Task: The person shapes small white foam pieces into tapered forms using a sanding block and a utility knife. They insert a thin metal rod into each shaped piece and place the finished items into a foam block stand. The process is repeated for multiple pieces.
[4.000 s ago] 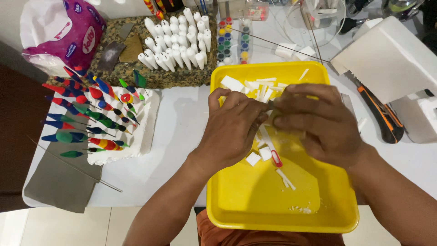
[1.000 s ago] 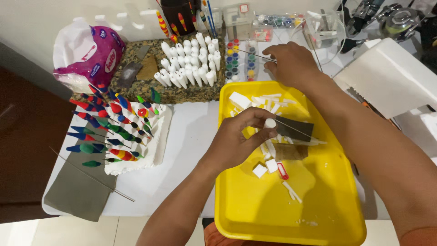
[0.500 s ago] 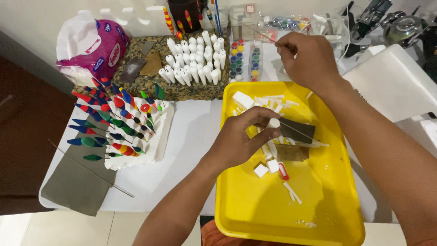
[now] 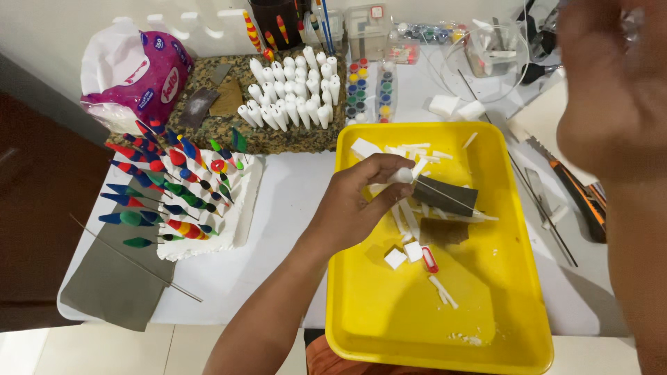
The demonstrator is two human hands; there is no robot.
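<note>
My left hand [image 4: 358, 205] hovers over the yellow tray [image 4: 335, 298], pinching a small white foam piece [image 4: 401, 176] set on a thin wire [image 4: 451, 200]. The wire runs right across a dark square of sandpaper [image 4: 445, 196]. White foam offcuts [image 4: 404, 255] and a small red piece [image 4: 430, 260] lie in the tray below. My right hand [image 4: 615, 83] is raised close to the camera at the upper right. It is blurred, so whatever it may hold is unclear.
A white foam block holds several painted floats [image 4: 177, 187] at the left. Unpainted white floats [image 4: 292, 97] stand on a stone slab beside paint pots [image 4: 358, 90]. A pink bag [image 4: 132, 69], grey sheet [image 4: 111, 288], thin rod [image 4: 135, 260] and utility knife [image 4: 577, 194] lie around.
My right hand has lifted from the paint pots at the back of the table up toward the camera. My left hand keeps the white piece over the tray.
</note>
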